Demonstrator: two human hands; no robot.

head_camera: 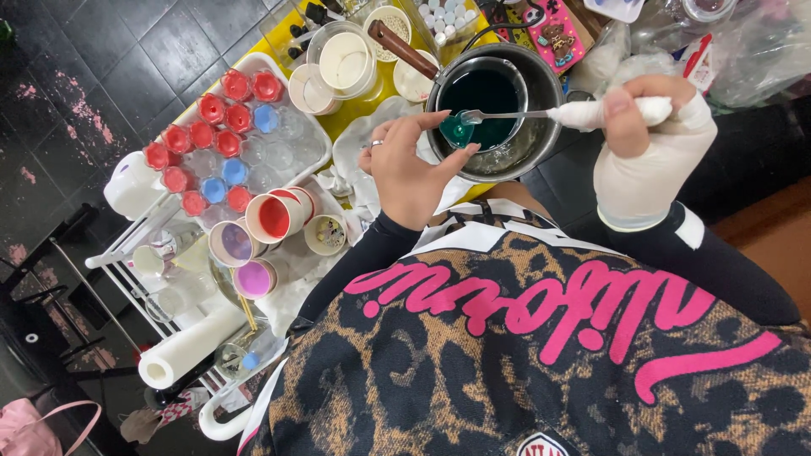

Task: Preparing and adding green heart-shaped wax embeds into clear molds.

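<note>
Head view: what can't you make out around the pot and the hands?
- Pot base: hidden by dark green liquid.
- Spoon handle: wrapped in white, covered by right hand.
- Small teal piece at left hand fingertips: too small to identify.
- Right hand's palm: under bandage.

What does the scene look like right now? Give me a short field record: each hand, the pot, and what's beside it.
left hand: holds a small teal mould at the pot's rim
right hand: bandaged in white, grips the wrapped handle of a spoon
spoon: bowl end over the mould
pot: metal, wooden handle, dark teal liquid inside
tray: white, left of the pot, with small red, blue and clear cups
paper roll: white, lower left
</note>
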